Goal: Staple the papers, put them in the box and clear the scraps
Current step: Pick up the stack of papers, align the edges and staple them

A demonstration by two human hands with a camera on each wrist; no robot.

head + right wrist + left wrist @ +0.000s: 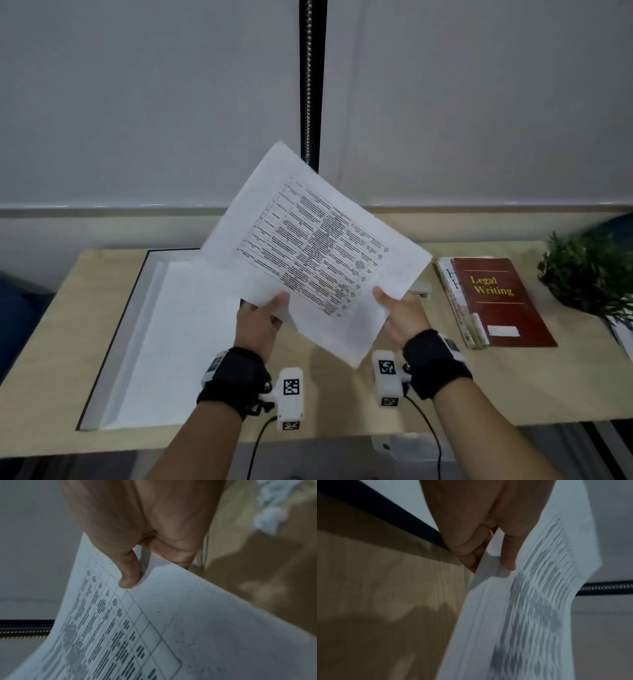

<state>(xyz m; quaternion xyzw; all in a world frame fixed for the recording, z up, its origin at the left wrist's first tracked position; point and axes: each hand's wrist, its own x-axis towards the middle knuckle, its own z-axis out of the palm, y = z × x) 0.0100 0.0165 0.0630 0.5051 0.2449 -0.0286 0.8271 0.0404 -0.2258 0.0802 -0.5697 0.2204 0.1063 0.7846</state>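
Note:
A stack of white papers [318,250] with a printed table on the top sheet is held tilted in the air over the table. My left hand [270,308] pinches its near left edge, thumb on top. My right hand [390,305] pinches the near right edge the same way. The left wrist view shows the left hand [488,562] with the papers [530,615] between thumb and fingers. In the right wrist view the right hand [154,570] pinches the papers [171,628]. A shallow white box [144,329] with a dark rim lies under the papers at left. A grey stapler [420,290] peeks out behind the papers.
Two books, the top one a red one titled Legal Writing [496,301], lie at the right. A green plant [589,270] stands at the far right. Crumpled white scraps [271,515] lie on the wooden table [342,404] to the right of my right hand.

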